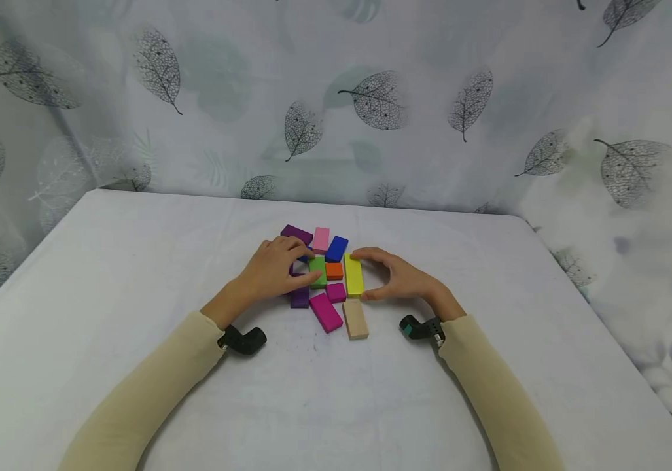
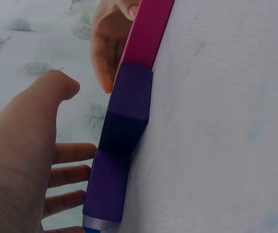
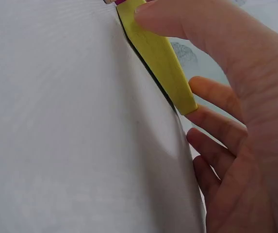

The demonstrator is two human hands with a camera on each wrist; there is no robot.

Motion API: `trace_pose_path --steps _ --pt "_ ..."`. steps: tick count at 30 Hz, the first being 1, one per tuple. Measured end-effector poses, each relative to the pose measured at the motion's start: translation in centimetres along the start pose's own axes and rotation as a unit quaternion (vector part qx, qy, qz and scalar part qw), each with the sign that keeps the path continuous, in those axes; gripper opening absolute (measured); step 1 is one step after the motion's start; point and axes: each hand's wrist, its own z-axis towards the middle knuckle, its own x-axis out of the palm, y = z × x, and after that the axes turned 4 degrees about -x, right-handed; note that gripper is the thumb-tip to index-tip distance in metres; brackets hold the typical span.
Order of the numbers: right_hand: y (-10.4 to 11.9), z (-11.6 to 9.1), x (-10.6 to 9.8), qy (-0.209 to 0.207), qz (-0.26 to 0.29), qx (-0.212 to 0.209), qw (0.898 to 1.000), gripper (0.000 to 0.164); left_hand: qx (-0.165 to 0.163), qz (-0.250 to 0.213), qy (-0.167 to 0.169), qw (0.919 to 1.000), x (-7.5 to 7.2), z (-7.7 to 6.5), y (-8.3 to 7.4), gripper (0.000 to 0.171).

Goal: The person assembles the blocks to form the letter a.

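Observation:
A yellow block [image 1: 354, 278] lies at the right side of a cluster of coloured blocks, and my right hand [image 1: 403, 278] grips it by its two ends, thumb at the near end and index finger at the far end. My left hand [image 1: 277, 268] reaches over the cluster's left side, with thumb and index finger spread above a green block [image 1: 318, 265]. Its palm hides part of the dark purple blocks [image 1: 299, 299]. In the left wrist view the thumb stands clear above a purple block [image 2: 107, 187], the other fingers stretched behind it. An orange block [image 1: 334, 271] sits between green and yellow.
Pink [image 1: 320, 239] and blue [image 1: 337, 248] blocks lie at the far side of the cluster. Nearer are two magenta blocks [image 1: 326, 313] and a plain wooden block [image 1: 355, 320]. All lie on a white-covered table [image 1: 206, 392], with a leaf-patterned curtain [image 1: 212, 131] behind.

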Motion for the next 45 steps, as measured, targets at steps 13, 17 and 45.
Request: trace_pose_path --steps 13,17,45 --pt "-0.6 0.1 -0.4 -0.018 -0.014 -0.004 1.000 0.077 -0.004 0.004 0.005 1.0000 0.2 0.0 0.1 0.052" --pt "-0.6 0.1 -0.8 -0.026 -0.019 -0.001 0.999 0.077 -0.002 0.004 0.003 1.0000 0.2 0.0 0.0 0.052" --pt "-2.1 1.0 -3.0 -0.028 0.000 0.034 0.999 0.072 0.002 -0.004 -0.001 1.0000 -0.2 -0.3 0.1 0.047"
